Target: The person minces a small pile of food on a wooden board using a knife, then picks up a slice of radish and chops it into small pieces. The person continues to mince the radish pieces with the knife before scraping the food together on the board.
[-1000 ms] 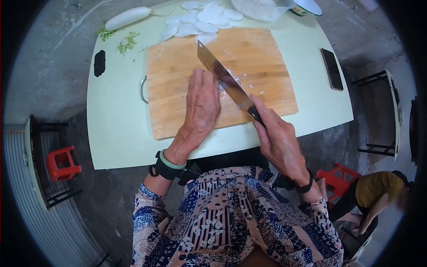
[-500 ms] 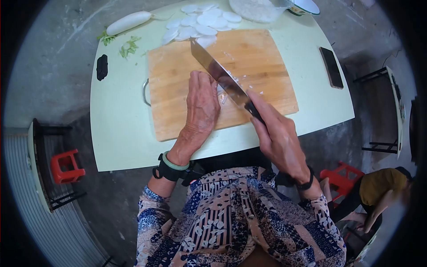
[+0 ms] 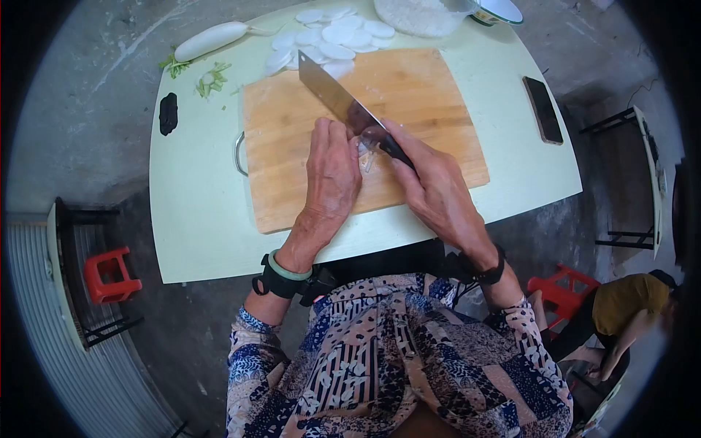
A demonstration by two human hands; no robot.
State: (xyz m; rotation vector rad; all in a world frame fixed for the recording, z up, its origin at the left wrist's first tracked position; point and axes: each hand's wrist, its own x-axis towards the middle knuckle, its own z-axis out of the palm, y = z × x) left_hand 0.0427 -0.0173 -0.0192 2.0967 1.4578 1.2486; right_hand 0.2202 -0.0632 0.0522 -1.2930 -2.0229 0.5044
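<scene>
1. Gripping the cleaver (image 3: 332, 91) by its dark handle, the right hand (image 3: 431, 186) is clenched at frame centre, blade angled toward the upper left.
2. Left hand (image 3: 332, 171) presses fingers-down on a small white piece (image 3: 365, 150), mostly hidden, on the cutting board (image 3: 431, 87).
3. Radish slices (image 3: 328, 36) lie piled at the board's top edge.

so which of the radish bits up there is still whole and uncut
The long white radish at the table's far left corner, green end attached. The pile right of it is flat round slices, beyond the cutting board.
</scene>
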